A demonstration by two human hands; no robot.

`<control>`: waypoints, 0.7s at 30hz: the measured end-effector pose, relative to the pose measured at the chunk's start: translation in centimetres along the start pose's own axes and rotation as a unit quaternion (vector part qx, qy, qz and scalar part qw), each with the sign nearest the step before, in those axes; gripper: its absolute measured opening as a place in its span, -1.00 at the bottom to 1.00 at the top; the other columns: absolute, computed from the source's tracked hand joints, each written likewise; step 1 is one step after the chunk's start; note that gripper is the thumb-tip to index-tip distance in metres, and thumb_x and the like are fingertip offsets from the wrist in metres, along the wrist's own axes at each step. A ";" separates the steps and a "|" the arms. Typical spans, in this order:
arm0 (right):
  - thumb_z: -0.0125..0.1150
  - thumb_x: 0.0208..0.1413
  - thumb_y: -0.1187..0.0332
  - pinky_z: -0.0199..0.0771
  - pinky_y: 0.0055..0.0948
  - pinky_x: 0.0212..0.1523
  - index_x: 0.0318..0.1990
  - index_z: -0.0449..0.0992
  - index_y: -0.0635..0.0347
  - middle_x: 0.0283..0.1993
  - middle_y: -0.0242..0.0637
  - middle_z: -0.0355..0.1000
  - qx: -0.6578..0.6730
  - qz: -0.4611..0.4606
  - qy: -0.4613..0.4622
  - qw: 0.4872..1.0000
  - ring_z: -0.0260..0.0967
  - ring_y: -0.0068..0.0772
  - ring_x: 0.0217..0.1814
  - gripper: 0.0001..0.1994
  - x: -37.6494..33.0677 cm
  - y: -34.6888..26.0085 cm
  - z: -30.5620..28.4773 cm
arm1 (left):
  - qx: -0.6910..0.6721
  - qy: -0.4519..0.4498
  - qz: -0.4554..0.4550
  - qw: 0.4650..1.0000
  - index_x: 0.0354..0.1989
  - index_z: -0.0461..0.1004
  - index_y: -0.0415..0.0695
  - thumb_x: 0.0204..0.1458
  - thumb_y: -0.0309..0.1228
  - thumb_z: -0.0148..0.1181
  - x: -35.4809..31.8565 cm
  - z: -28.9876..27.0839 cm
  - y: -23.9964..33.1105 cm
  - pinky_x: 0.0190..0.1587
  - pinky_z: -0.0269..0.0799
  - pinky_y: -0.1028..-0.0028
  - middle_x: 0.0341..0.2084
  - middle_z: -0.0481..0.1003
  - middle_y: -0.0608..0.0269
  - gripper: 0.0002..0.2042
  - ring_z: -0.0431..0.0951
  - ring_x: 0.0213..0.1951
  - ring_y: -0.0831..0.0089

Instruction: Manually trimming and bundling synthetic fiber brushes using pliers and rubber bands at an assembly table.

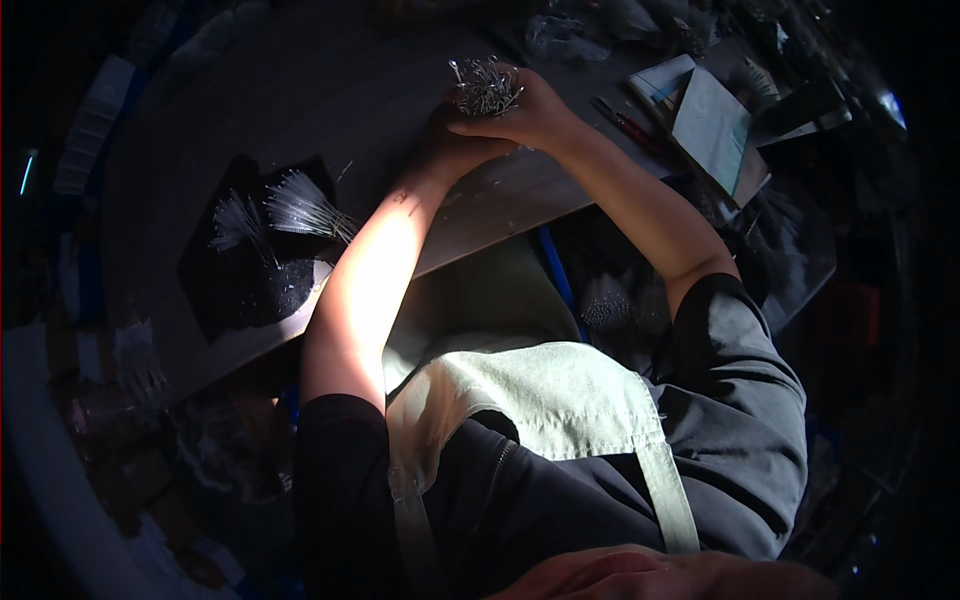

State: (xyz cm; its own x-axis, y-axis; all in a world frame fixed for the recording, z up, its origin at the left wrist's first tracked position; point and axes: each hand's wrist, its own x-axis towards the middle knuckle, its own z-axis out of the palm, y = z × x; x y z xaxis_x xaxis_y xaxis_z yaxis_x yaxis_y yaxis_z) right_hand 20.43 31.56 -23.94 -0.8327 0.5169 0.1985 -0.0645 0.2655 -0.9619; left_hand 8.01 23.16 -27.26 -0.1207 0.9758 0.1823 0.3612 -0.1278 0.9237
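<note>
A: Hands?

B: Both are seen together at the far edge of the grey table (300, 110). A tangled bundle of thin silvery wires (487, 88) is gripped by the right hand (535, 110), fingers closed round it, wire ends sticking up and out above the fist.

A: Left?

B: The left hand (450, 145) is pressed against the right one from below. It is mostly shadowed, so whether it is closed on the wires cannot be told.

A: Anything else on the table?

B: Two fanned bunches of similar wires (275, 212) are laid on a black mat (240, 290), well apart from the hands, to the person's left. A grey-blue booklet (712, 128) is seen to the right, with red-handled tools (628, 125) just beside it.

A: Clothing?

B: A pale green apron (530, 390) over a dark shirt is worn.
</note>
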 end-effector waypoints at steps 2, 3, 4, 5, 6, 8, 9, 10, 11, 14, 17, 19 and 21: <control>0.55 -0.25 0.26 0.46 -0.50 -0.10 -0.12 0.51 0.19 -0.23 -0.36 0.54 0.015 -0.035 -0.007 0.999 0.47 -0.56 -0.16 -0.51 0.1 -0.4 -1.2 | -0.033 -0.021 -0.028 0.999 -0.18 0.53 -0.15 -0.34 -0.37 0.50 0.3 -0.8 1.0 -0.18 0.53 0.44 -0.35 0.58 0.24 -0.54 0.59 -0.25 0.42; 0.56 -0.26 0.22 0.46 -0.49 -0.13 -0.14 0.52 0.18 -0.25 -0.36 0.54 0.029 -0.062 -0.019 0.997 0.47 -0.56 -0.20 -0.51 0.0 -0.6 -1.5 | -0.052 -0.048 -0.048 0.996 -0.18 0.53 -0.15 -0.35 -0.35 0.50 0.2 -1.1 1.5 -0.19 0.53 0.43 -0.35 0.58 0.24 -0.54 0.60 -0.26 0.40; 0.57 -0.28 0.21 0.45 -0.50 -0.13 -0.15 0.53 0.17 -0.27 -0.37 0.53 -0.007 -0.076 -0.027 0.997 0.47 -0.55 -0.21 -0.51 -0.1 -1.0 -1.9 | -0.011 -0.061 -0.076 0.995 -0.19 0.53 -0.16 -0.34 -0.38 0.49 0.2 -1.5 1.8 -0.21 0.53 0.44 -0.38 0.58 0.26 -0.56 0.59 -0.28 0.42; 0.57 -0.28 0.21 0.45 -0.50 -0.13 -0.16 0.53 0.17 -0.28 -0.37 0.53 -0.049 -0.052 -0.022 0.997 0.47 -0.55 -0.21 -0.52 -0.1 -1.2 -1.9 | 0.030 -0.083 -0.102 0.991 -0.21 0.54 -0.18 -0.33 -0.40 0.49 0.0 -1.7 1.9 -0.22 0.53 0.45 -0.40 0.57 0.28 -0.58 0.59 -0.29 0.44; 0.56 -0.27 0.22 0.45 -0.50 -0.13 -0.17 0.53 0.17 -0.29 -0.37 0.53 -0.083 -0.061 -0.036 0.994 0.47 -0.55 -0.21 -0.53 0.0 -1.3 -1.8 | 0.059 -0.083 -0.091 0.991 -0.22 0.54 -0.20 -0.33 -0.43 0.48 -0.2 -1.7 1.9 -0.24 0.52 0.46 -0.43 0.57 0.30 -0.60 0.58 -0.31 0.46; 0.55 -0.26 0.23 0.45 -0.50 -0.13 -0.19 0.54 0.18 -0.30 -0.37 0.53 -0.043 -0.058 -0.058 0.996 0.47 -0.55 -0.21 -0.56 0.3 -1.3 -1.1 | 0.016 -0.048 -0.047 0.998 -0.17 0.52 -0.20 -0.33 -0.42 0.50 -0.5 -1.0 1.6 -0.19 0.51 0.45 -0.34 0.56 0.27 -0.54 0.56 -0.24 0.47; 0.54 -0.25 0.24 0.45 -0.49 -0.13 -0.19 0.54 0.18 -0.31 -0.37 0.53 0.029 -0.048 -0.065 0.996 0.47 -0.55 -0.21 -0.57 0.5 -1.2 -0.7 | -0.004 -0.035 -0.037 0.999 -0.15 0.51 -0.20 -0.34 -0.42 0.51 -0.6 -0.6 1.4 -0.16 0.50 0.44 -0.30 0.55 0.26 -0.52 0.55 -0.20 0.47; 0.54 -0.23 0.25 0.45 -0.49 -0.14 -0.20 0.54 0.19 -0.31 -0.37 0.54 0.084 -0.001 -0.070 0.994 0.47 -0.55 -0.21 -0.58 0.8 -1.1 -0.5 | 0.001 -0.036 -0.047 0.998 -0.03 0.43 -0.19 -0.34 -0.39 0.52 -0.7 -0.4 1.2 -0.06 0.46 0.43 -0.15 0.51 0.24 -0.40 0.51 -0.09 0.45; 0.53 -0.22 0.26 0.45 -0.48 -0.14 -0.20 0.54 0.19 -0.31 -0.37 0.54 0.057 -0.034 -0.070 0.995 0.47 -0.55 -0.22 -0.59 1.0 -1.0 -0.4 | -0.034 -0.027 -0.022 0.999 0.02 0.41 -0.17 -0.36 -0.36 0.53 -0.7 -0.3 1.1 -0.01 0.44 0.40 -0.11 0.49 0.22 -0.35 0.49 -0.05 0.42; 0.52 -0.20 0.29 0.46 -0.48 -0.16 -0.20 0.54 0.20 -0.32 -0.38 0.53 -0.017 -0.027 -0.051 0.998 0.47 -0.56 -0.25 -0.61 1.6 -1.2 -1.3 | 0.022 -0.028 -0.033 0.999 0.13 0.33 -0.15 -0.39 -0.32 0.55 -0.7 -1.6 1.6 0.08 0.38 0.36 -0.01 0.45 0.16 -0.22 0.45 0.06 0.36; 0.52 -0.20 0.28 0.46 -0.49 -0.17 -0.21 0.53 0.20 -0.33 -0.40 0.52 -0.005 -0.027 -0.016 0.999 0.46 -0.58 -0.28 -0.62 1.8 -1.3 -2.1 | 0.081 -0.085 -0.064 0.991 0.20 0.27 -0.20 -0.25 -0.42 0.48 -0.3 -5.7 3.6 0.18 0.31 0.40 0.09 0.39 0.13 -0.26 0.38 0.14 0.34; 0.52 -0.21 0.27 0.46 -0.49 -0.18 -0.22 0.53 0.20 -0.34 -0.40 0.51 -0.029 -0.036 0.001 0.999 0.46 -0.58 -0.29 -0.61 2.0 -1.2 -2.0 | -0.067 0.019 -0.091 0.993 0.15 0.36 -0.21 0.01 -0.49 0.25 0.2 -8.1 5.5 0.18 0.30 0.44 0.08 0.41 0.14 -0.53 0.38 0.15 0.34; 0.52 -0.21 0.25 0.47 -0.49 -0.20 -0.23 0.52 0.21 -0.34 -0.39 0.51 -0.048 -0.012 0.016 0.999 0.46 -0.58 -0.29 -0.60 2.2 -0.8 -1.3 | -0.124 0.093 0.039 0.987 0.13 0.39 -0.17 0.05 -0.37 0.24 1.7 -8.8 7.7 0.17 0.31 0.41 0.06 0.44 0.14 -0.56 0.41 0.13 0.27</control>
State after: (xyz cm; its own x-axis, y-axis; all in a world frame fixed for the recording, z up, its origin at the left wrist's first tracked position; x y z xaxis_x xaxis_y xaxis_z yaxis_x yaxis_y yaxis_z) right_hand 19.40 33.52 -22.48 -0.8138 0.5340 0.2291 -0.0301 0.3550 -0.9344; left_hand 2.41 22.29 -16.81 -0.2771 0.9151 0.2930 0.1417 -0.2627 0.9544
